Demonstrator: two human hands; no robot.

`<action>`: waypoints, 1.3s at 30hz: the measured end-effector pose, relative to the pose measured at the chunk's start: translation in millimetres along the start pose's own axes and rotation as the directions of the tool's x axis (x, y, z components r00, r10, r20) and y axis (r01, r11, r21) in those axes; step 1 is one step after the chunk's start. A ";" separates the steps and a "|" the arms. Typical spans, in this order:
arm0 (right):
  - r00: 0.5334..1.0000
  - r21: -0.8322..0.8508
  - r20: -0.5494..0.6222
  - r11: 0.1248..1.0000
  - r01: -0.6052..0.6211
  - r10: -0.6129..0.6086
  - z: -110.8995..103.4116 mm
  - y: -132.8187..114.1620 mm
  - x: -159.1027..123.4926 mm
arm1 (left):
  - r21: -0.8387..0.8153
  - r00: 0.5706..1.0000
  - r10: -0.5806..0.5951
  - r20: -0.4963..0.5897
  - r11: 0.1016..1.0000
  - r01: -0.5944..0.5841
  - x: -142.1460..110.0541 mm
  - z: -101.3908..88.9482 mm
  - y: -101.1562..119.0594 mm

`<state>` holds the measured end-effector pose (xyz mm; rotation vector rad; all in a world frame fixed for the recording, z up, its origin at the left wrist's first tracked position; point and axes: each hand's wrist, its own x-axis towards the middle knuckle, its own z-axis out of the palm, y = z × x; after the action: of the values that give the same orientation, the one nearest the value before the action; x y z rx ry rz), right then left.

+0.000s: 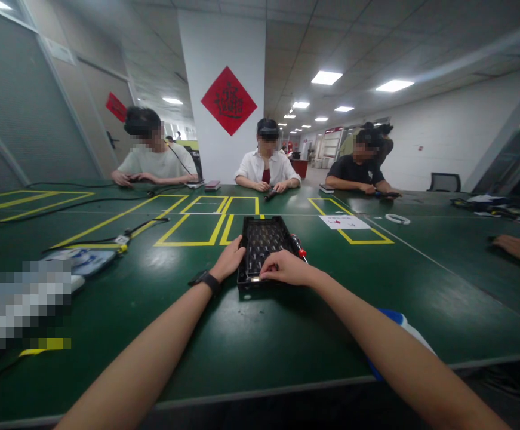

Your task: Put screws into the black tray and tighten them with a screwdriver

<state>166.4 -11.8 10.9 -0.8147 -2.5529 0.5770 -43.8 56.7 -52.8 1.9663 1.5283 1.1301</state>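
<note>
A black open plastic case lies on the green table in front of me, its inside filled with rows of small dark compartments or parts. My left hand, wearing a dark wristband, grips the case's left wall. Over the near right part of the case is my right hand, its thumb and fingers pinched together. What they hold, if anything, is too small to make out. Just left of these fingertips a small pale piece shows at the near rim. A red-tipped object, partly hidden, sits against the case's right side.
The green table bears yellow tape outlines. A white paper sheet and a white ring lie beyond. Cables and a pouch are at left. A blue-white item lies beneath my right forearm. Several people sit around the table.
</note>
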 end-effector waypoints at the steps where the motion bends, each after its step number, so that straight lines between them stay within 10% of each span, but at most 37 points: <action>1: 1.000 0.006 0.001 1.000 0.000 0.000 -0.1 0.1 -0.1 | -0.001 1.000 0.000 0.001 1.000 0.000 0.1 0.1 0.8; 39: 1.000 0.080 0.008 0.997 0.009 -0.010 1.0 7.0 -1.3 | 0.024 0.999 0.044 0.002 0.999 -0.044 2.8 -0.1 -3.2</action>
<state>170.0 -7.7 6.3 -0.7738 -2.5225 0.6760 -45.6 60.3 -54.1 2.0252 1.5123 1.1326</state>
